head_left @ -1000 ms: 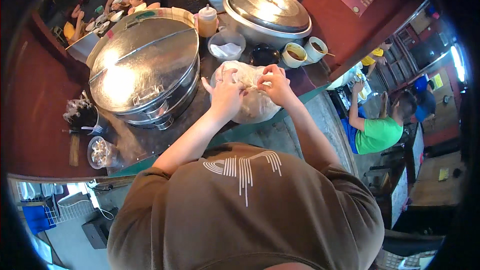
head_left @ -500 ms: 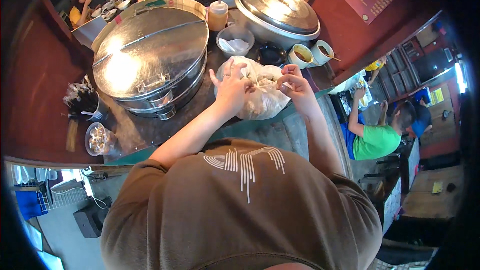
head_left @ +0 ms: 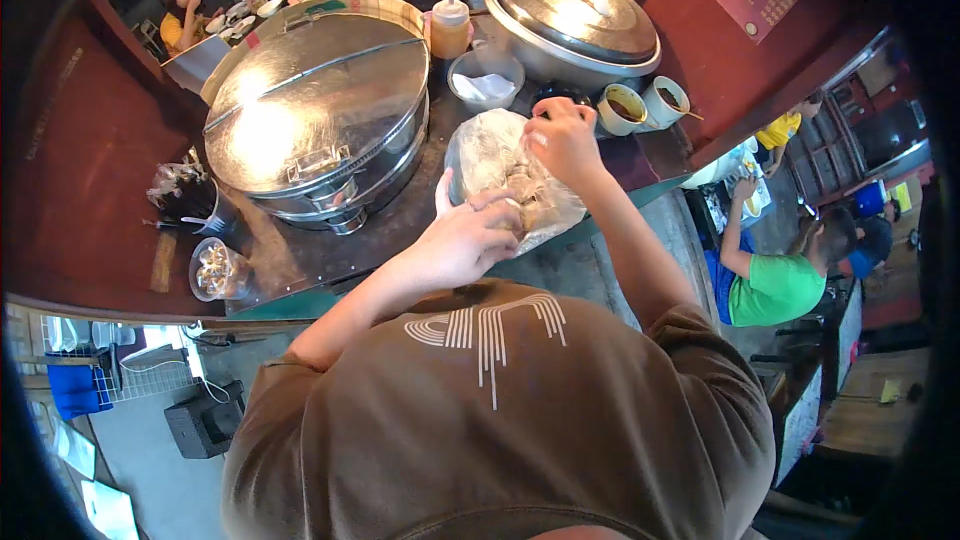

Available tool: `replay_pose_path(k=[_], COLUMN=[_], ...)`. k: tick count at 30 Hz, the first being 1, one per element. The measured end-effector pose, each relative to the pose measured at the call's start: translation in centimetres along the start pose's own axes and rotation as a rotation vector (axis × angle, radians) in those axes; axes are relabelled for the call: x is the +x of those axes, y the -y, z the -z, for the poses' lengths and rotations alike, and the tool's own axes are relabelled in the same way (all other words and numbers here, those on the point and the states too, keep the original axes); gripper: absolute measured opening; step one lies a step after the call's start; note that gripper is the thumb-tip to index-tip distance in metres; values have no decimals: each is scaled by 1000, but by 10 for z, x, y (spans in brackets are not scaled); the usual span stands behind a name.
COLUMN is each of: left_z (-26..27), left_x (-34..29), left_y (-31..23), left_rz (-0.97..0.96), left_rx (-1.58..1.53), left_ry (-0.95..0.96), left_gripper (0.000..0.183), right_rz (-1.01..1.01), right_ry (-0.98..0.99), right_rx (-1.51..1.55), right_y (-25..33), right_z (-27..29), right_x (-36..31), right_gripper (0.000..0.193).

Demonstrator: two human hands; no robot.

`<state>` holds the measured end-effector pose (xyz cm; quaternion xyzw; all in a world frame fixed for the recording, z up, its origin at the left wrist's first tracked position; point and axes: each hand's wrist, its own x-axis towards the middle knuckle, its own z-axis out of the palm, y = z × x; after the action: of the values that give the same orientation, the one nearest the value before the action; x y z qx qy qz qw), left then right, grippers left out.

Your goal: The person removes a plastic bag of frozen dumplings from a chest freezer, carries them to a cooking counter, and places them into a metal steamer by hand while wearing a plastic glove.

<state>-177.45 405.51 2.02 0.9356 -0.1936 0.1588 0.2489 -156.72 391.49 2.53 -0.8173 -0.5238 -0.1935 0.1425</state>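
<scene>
A clear plastic bag [head_left: 480,145] with pale brownish contents lies at the counter's front edge, its mouth spread apart. My left hand [head_left: 468,242] holds the bag's near left side, thumb raised along the plastic and fingers curled over the rim. At the far right of the bag, my right hand [head_left: 565,145] is closed in a pinch on its edge. What the bag contains is partly covered by my left fingers. Just behind the right hand sits a black bowl [head_left: 562,92], mostly hidden.
To the left stands a large round metal container [head_left: 315,115] with a shiny lid. Behind are a lidded pot [head_left: 575,20], a squeeze bottle [head_left: 450,28] and a clear tub [head_left: 486,78]. Two sauce cups [head_left: 622,110] stand right. A person in green [head_left: 775,285] is far right.
The bag's mouth has been opened wider, so its brownish contents show. My left hand has slid down toward the near side, and my right hand has turned and pinches the far right edge.
</scene>
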Motion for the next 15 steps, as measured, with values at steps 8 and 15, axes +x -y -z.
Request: replay_pose_path(k=[8, 15], left_z=[-3, -14], left_x=[-29, -34], left_y=[-2, -5], left_rz=[-47, 127], left_rx=[54, -30], left_ry=[92, 46], left_gripper=[16, 30], right_rz=[-533, -655], right_ry=[-206, 27], right_rx=[306, 692], right_y=[-75, -78], right_z=[-22, 4], right_x=[17, 28], right_gripper=[13, 23])
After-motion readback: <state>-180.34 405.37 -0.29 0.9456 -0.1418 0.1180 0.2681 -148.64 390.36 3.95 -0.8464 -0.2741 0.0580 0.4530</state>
